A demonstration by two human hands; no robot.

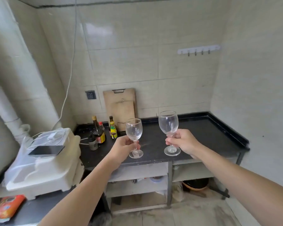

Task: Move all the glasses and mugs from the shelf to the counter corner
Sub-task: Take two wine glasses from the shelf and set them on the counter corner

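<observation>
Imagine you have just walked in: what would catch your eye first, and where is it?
In mid-frame, the left hand holds a small clear stemmed wine glass and the right hand a taller clear stemmed wine glass, both upright over the black counter. Behind them, two pale wooden cutting boards lean on the tiled wall, with dark sauce bottles clustered at the counter's back left.

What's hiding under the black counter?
Under the black counter are open shelves. Right side: a dark pan with an orange rim. Left side: a small round thing, too blurry to name. The left forearm hides the shelves' left edge.
</observation>
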